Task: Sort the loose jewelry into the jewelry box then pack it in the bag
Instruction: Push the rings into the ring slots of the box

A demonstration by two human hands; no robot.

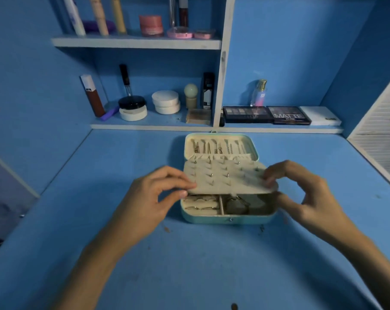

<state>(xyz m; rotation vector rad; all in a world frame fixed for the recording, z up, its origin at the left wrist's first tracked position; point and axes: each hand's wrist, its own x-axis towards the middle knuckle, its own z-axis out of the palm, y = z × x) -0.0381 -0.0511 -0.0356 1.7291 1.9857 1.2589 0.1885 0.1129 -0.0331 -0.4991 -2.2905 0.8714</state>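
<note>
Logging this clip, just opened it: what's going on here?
A person holds the cream earring panel of an open turquoise jewelry box on the blue desk, left hand pinching its left edge, right hand its right edge. Rings lie in the box beneath it.

Near the middle of the counter's far edge there is one jewelry box with one earring panel and two compartments showing in its base. The upper shelf carries three tall tubes, two slim lip-gloss tubes, one pink jar, two pink compacts and one purple item. The lower shelf holds two eyeshadow palettes, one white box, one perfume bottle, two stacked white round cases, one black-lidded jar, one round-topped bottle, one black bottle, one brown tube, one black-capped slim tube, one flat beige box and one small purple stick.
</note>
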